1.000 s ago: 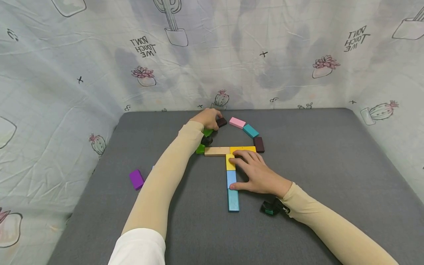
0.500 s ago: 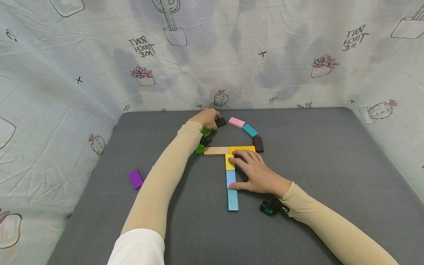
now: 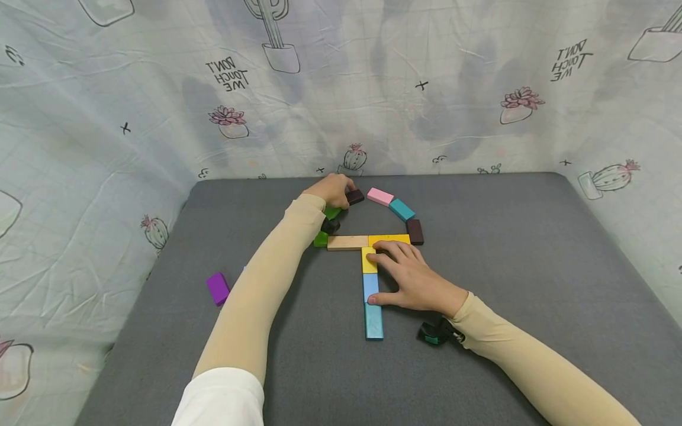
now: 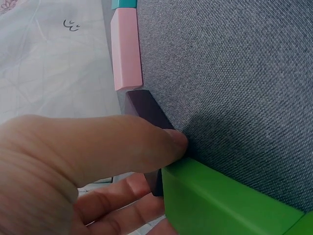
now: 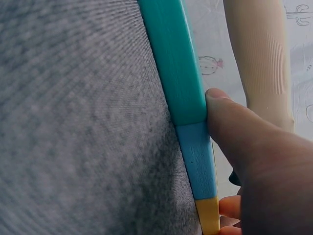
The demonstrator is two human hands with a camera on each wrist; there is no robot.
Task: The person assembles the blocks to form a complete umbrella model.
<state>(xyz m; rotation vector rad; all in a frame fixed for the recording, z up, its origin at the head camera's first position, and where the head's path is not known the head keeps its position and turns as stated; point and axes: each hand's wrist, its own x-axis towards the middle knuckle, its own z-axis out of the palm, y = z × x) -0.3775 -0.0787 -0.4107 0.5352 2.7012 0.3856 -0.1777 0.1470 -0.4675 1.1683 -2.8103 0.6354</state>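
Thumb and fingers of my left hand (image 3: 330, 189) pinch a dark brown block (image 4: 145, 105) from its two sides. It lies between a green block (image 4: 220, 198) and a pink block (image 4: 128, 49), with a small gap on the pink side. My right hand (image 3: 418, 279) spreads over a straight column. Its thumb touches the column's edge near where the light blue block (image 3: 370, 287) meets the teal block (image 3: 374, 322), and its fingertips rest at the yellow block (image 5: 208, 213). A wooden block (image 3: 347, 242) and another yellow block (image 3: 393, 238) form a crossbar above.
A turquoise block (image 3: 402, 209) and a second dark brown block (image 3: 415, 232) continue the arc to the right. Another green block (image 3: 321, 239) meets the crossbar's left end. A purple block (image 3: 218, 289) lies apart at left on the grey table (image 3: 506, 266). My left forearm hides part of the table.
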